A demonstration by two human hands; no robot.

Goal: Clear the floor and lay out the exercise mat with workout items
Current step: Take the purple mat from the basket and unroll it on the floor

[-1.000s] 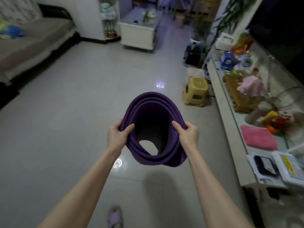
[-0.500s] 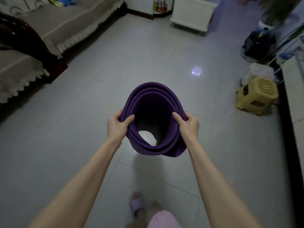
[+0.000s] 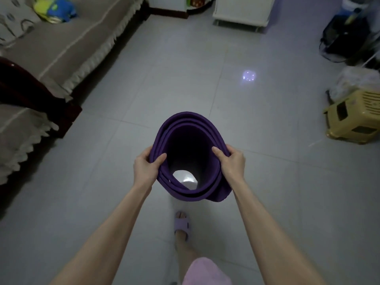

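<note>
Sofa with a fringed beige cover runs along the wall well to the left of the rolled purple mat. A yellow-and-blue plush toy lies on its seat, far up and left of the mat. Our left hand grips the mat's left wall, thumb curled over the rim to the inside. We hold the mat upright over the grey tiled floor, open end toward us, and tiles show through its core. Just below the mat, our foot in a lilac slipper stands on the floor. Our right hand clamps the mat's right wall, thumb inside too. The hands are apart, one on each side of the mat. Far beyond the mat stands a white cabinet. Well to the right of the mat, a yellow plastic stool sits on the tiles, with a dark bag beyond it.
</note>
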